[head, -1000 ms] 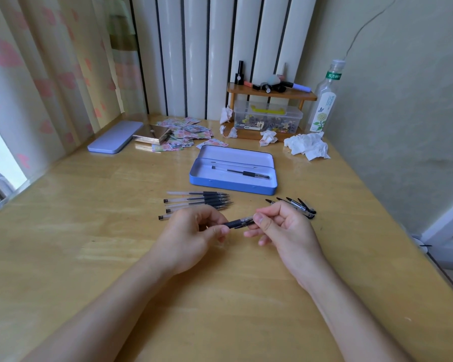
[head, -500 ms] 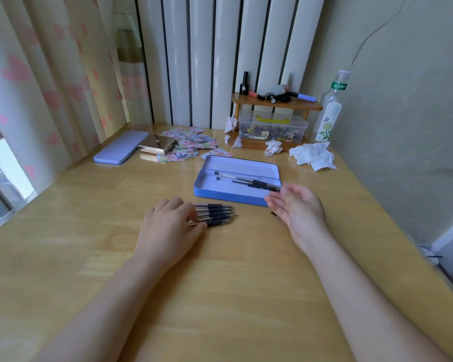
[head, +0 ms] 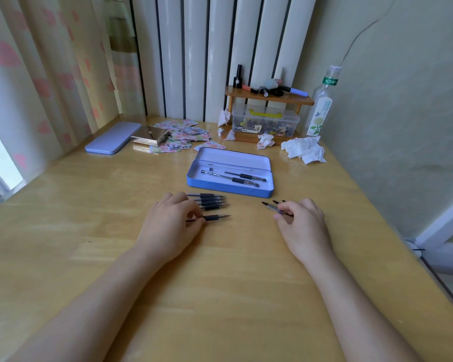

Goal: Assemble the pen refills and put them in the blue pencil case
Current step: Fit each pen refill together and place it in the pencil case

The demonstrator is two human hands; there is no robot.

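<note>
Both hands dropped back from the blue pencil case (head: 230, 189): left hand (head: 171, 223) pinches one pen (head: 215, 217), axis left-right, tip toward right hand (head: 300, 220), which grips a cap (head: 272, 207) near the case's right corner.

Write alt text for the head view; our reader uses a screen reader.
Two bare hands work on a wooden table: the left hand pinches one pen beside a row of pens, the right hand picks at caps. Beyond them, an open blue case holds two pens.
</note>
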